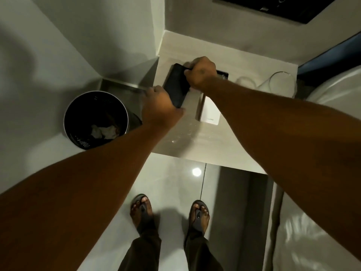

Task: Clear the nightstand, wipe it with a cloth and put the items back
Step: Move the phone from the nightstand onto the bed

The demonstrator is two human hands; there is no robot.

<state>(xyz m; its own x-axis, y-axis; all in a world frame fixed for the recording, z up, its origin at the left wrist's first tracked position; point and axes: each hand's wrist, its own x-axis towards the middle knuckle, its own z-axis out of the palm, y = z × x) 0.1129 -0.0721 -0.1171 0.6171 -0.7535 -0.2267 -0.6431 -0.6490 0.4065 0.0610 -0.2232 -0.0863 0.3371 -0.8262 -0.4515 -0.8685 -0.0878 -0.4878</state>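
The beige nightstand (pixel 195 141) stands in a wall corner below me. Both hands hold a flat black device (pixel 175 86) at the top's left side. My left hand (pixel 158 106) grips its near end, and my right hand (pixel 201 72) is closed over its far end. Another dark flat object (pixel 222 73) peeks out behind my right hand. A white box (pixel 210 110) lies to the right of the device, partly under my right forearm. A white cable (pixel 273 81) loops at the top's right edge.
A black mesh waste bin (pixel 95 118) with crumpled paper inside stands on the floor left of the nightstand. A bed with white bedding (pixel 322 212) fills the right side. My feet in sandals (pixel 142 210) stand on glossy tiles in front.
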